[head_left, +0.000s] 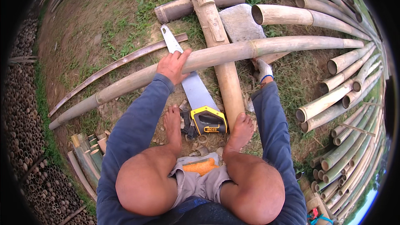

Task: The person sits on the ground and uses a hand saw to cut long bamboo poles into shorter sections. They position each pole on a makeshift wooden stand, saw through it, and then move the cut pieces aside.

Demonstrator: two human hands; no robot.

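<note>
A long bamboo pole runs across in front of me, over a thicker bamboo log that points away from me. My bare left hand is closed over the pole, left of the log. My right hand, in a white glove with a blue cuff edge, is at the pole's near side, right of the log. The pole hides its fingers, so its grip cannot be made out. Under the pole lies a handsaw, its yellow and black handle between my feet and its blade tip beyond the pole.
A split bamboo strip lies to the left. Beyond the pole are a grey stone and a short dark bamboo piece under the log. Bamboo poles are stacked at right; many cut pieces fill the left.
</note>
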